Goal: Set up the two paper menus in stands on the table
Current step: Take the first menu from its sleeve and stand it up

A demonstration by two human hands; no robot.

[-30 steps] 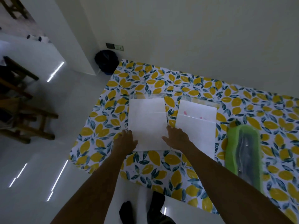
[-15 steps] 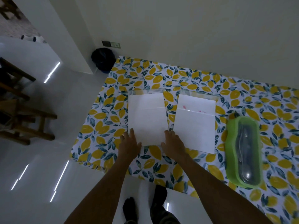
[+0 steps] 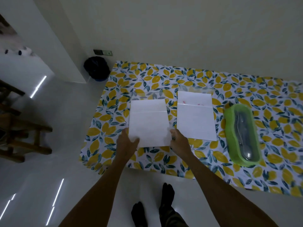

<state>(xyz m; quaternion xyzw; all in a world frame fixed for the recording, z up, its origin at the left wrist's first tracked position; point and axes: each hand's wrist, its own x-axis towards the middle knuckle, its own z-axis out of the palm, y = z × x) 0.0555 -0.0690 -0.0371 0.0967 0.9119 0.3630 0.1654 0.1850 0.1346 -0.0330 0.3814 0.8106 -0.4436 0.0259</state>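
Two white paper menus lie flat on the lemon-print tablecloth (image 3: 188, 76). The left menu (image 3: 149, 122) is near the table's front edge, and a clear stand (image 3: 148, 94) lies just beyond its far edge. My left hand (image 3: 127, 143) pinches its near left corner, thumb on top. My right hand (image 3: 179, 141) grips its near right corner. The right menu (image 3: 196, 118) has faint pink marks near its top, with its own clear stand (image 3: 196, 89) beyond its far edge, and neither hand touches it.
A green plastic container (image 3: 241, 135) with a clear lid sits to the right of the menus. A dark bin (image 3: 96, 68) stands on the floor by the table's far left corner. Wooden furniture (image 3: 24, 128) is at the left. My feet (image 3: 152, 208) are below the table edge.
The left menu has slid toward me, away from its clear stand, and both hands have closed on its near corners. The camera view has shifted slightly.
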